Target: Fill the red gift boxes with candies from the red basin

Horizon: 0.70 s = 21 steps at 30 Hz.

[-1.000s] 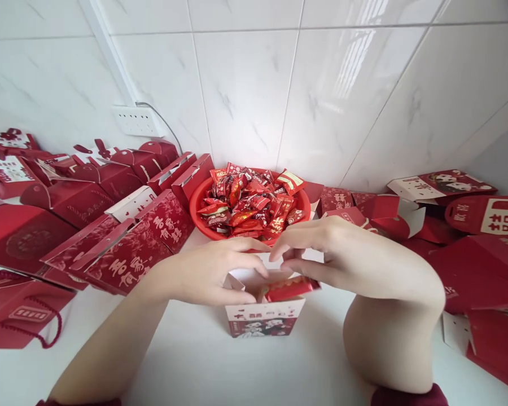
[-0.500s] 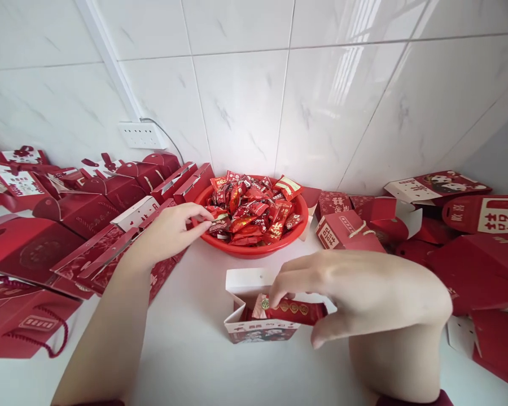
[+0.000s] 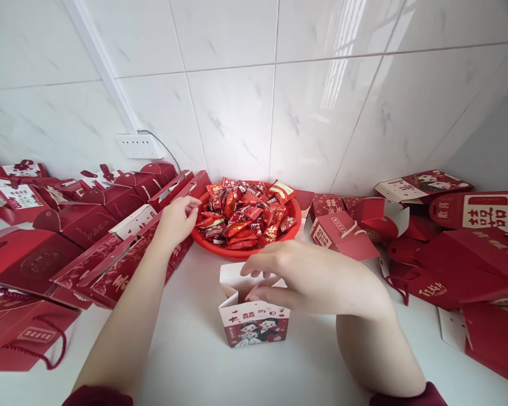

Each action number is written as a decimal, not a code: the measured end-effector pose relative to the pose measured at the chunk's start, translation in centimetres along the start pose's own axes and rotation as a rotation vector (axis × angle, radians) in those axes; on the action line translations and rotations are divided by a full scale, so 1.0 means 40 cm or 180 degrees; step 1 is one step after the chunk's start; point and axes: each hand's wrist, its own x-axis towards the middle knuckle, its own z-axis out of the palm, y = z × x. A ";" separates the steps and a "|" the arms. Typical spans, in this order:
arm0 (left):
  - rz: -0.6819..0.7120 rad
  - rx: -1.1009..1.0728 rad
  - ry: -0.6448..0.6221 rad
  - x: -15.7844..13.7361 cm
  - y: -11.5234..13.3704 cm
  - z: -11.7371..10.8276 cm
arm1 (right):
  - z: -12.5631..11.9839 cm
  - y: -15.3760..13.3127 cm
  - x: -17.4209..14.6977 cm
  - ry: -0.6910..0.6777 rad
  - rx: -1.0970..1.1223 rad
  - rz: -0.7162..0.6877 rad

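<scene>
A small white-and-red carton (image 3: 256, 324) with a cartoon couple printed on its front stands upright on the table, its top open. My right hand (image 3: 305, 276) is over the carton's mouth, fingers and thumb apart, fingertips at the opening. Inside, a bit of reddish wrapper shows near the thumb; the rest is hidden by the carton wall and hand. At the left rim of a red plastic basin (image 3: 237, 254), my left hand (image 3: 178, 220) hovers with loosely bent fingers, nothing visible in them. Wrapped candies (image 3: 248, 217) in red packaging fill the basin.
Rows of red gift boxes (image 3: 80, 211) crowd the left side, some with cord handles. More red boxes (image 3: 461, 270) are piled on the right. A tiled wall (image 3: 228, 124) rises behind the basin, with a white power strip (image 3: 139, 146) against it.
My right hand has lowered the red-wrapped candy into the carton, where it is now mostly out of sight. The left hand has drawn back leftward from the candies. The view has shifted slightly.
</scene>
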 end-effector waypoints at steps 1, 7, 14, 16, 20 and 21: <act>-0.0070 0.0037 -0.0013 0.024 0.000 0.005 | -0.007 0.000 -0.005 0.0038 -0.0009 0.0027; -0.0578 0.0466 -0.0768 0.159 0.009 0.071 | -0.024 0.014 -0.032 0.0133 -0.0094 0.0147; -0.0873 0.0574 -0.0595 0.173 0.012 0.110 | -0.032 0.047 -0.047 0.0289 -0.0199 0.0421; -0.0847 0.0438 -0.0384 0.166 0.004 0.096 | -0.037 0.053 -0.052 0.0399 -0.0199 0.0488; -0.0649 -0.0023 -0.0055 0.152 -0.006 0.051 | -0.045 0.058 -0.057 0.0483 -0.0129 0.0524; -0.0593 -0.0151 0.0019 0.148 -0.005 0.040 | -0.047 0.059 -0.058 0.0495 -0.0123 0.0532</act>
